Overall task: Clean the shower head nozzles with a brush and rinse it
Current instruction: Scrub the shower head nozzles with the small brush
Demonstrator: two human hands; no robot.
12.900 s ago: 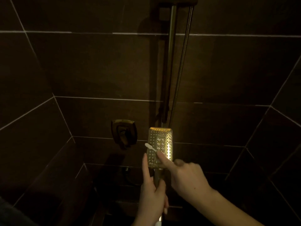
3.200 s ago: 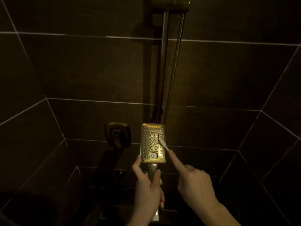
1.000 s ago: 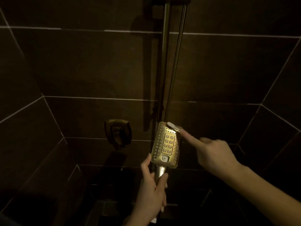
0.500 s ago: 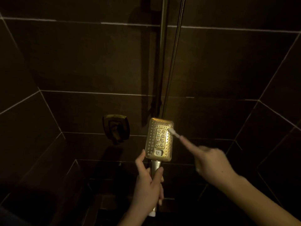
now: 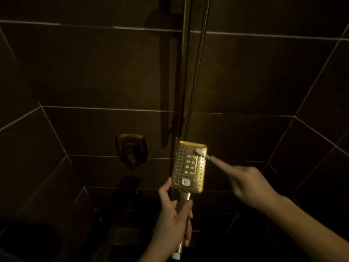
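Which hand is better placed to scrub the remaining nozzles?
The right hand: it holds the brush, whose bristles lie on the upper right of the shower head. The left hand grips the handle, steadying it.

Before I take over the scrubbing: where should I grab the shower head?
Grip the handle below the shower head, coming from below as the left hand does. The handle is narrow, and that keeps the nozzle face clear for the brush.
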